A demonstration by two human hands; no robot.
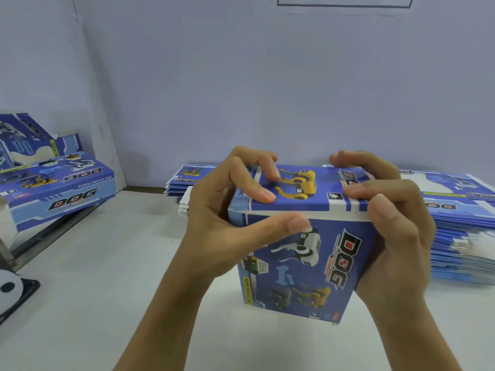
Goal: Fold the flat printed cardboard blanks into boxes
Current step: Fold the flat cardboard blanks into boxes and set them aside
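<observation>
A blue printed "DOG" box (302,266) stands upright on the white table in front of me, its top flap folded down flat. My left hand (227,218) grips its upper left corner, fingers curled onto the top flap and thumb against the front face. My right hand (396,223) grips the upper right corner, fingers bent over the top flap, thumb at the edge, palm along the right side. Flat printed blanks lie in a stack (460,226) at the right and another stack (184,188) behind the box.
Folded boxes (61,191) lie piled at the far left against the wall. A dark stand with a black-and-white object (10,290) sits at the left edge. The white table (107,290) stretches across the front, with a pale wall behind.
</observation>
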